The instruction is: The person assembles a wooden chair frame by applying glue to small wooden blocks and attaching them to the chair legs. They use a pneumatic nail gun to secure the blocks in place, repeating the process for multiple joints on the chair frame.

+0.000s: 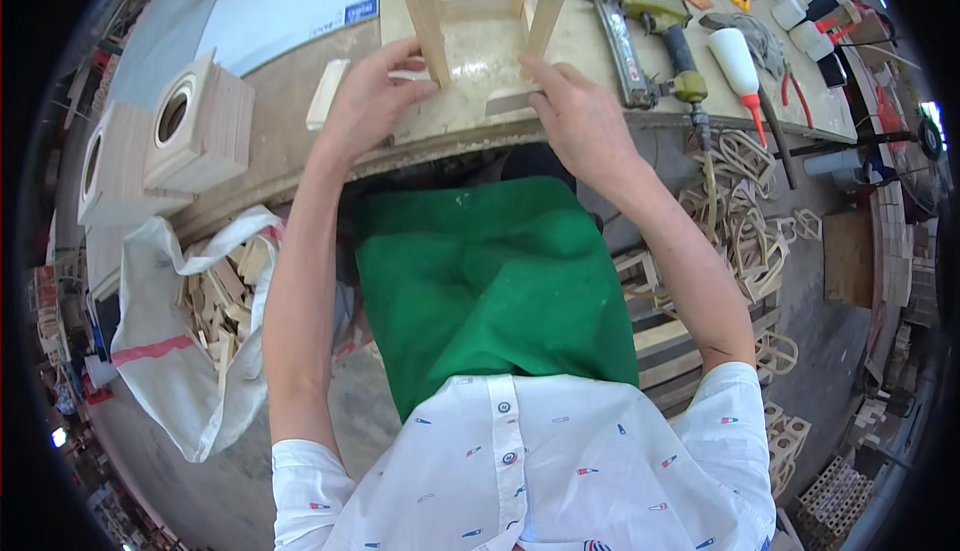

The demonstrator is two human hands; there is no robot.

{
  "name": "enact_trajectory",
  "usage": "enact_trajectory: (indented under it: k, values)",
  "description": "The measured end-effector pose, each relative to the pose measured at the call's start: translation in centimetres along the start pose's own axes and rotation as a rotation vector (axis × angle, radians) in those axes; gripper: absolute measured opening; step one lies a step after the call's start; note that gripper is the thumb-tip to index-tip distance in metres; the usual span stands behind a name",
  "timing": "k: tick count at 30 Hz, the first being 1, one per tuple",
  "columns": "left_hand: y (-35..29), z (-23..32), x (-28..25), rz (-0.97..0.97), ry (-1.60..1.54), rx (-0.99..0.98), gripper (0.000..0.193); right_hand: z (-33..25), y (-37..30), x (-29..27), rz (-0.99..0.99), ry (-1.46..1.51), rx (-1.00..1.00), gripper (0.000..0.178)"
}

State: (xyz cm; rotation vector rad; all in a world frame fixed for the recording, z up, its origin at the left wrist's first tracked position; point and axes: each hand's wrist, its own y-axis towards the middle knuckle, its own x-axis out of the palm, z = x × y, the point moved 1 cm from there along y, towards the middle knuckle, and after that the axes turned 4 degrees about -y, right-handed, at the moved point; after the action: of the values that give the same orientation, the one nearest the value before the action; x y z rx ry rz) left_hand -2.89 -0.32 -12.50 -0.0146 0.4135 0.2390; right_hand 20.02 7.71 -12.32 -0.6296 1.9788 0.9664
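Observation:
A pale wooden frame (pixel 425 6) with long legs and crosspieces stands on the worktable at the far middle; its top runs out of view. My left hand (pixel 368 101) is closed at the lower end of the left leg, with a short pale strip (pixel 408 76) showing between thumb and fingers. Fingertips of my right hand (pixel 585 121) pinch at the foot of the right leg. Beside the right thumb, a thin flat strip (pixel 512 102) lies near the table's front edge; whether the thumb touches it is unclear.
Right of my hands lie a green nail gun (pixel 655 11), a white glue bottle (pixel 735 63), red pliers (pixel 796 101) and a grey glove (pixel 760 41). Stacked wooden blocks with round holes (pixel 205 126) stand left. Below them, a white sack (pixel 150 311) holds wood offcuts.

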Motion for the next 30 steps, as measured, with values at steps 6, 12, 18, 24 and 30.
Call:
enact_trajectory:
  k: [6, 12, 18, 24, 30]
  values:
    - [1.8, -0.5, 1.1, -0.083, 0.019, -0.018, 0.031, 1.7, 1.4, -0.2, -0.003, -0.081, -0.03, 0.04]
    - [1.5, 0.7, 5.0, -0.018, -0.057, 0.037, 0.026, 5.3, 2.7, -0.9, 0.009, -0.108, 0.021, 0.027]
    - [1.6, 0.8, 5.9, -0.013, -0.091, 0.018, 0.025, 4.9, 1.0, -0.1, 0.02, -0.015, -0.039, 0.018]
    - [2.0, 0.1, 5.6, -0.077, -0.197, 0.014, 0.03, 4.5, 2.1, 1.5, 0.038, 0.0, -0.059, 0.017]
    - [2.2, 0.6, 5.9, -0.096, -0.14, -0.014, 0.031, 4.6, 2.8, 2.4, 0.048, 0.014, -0.063, 0.014]
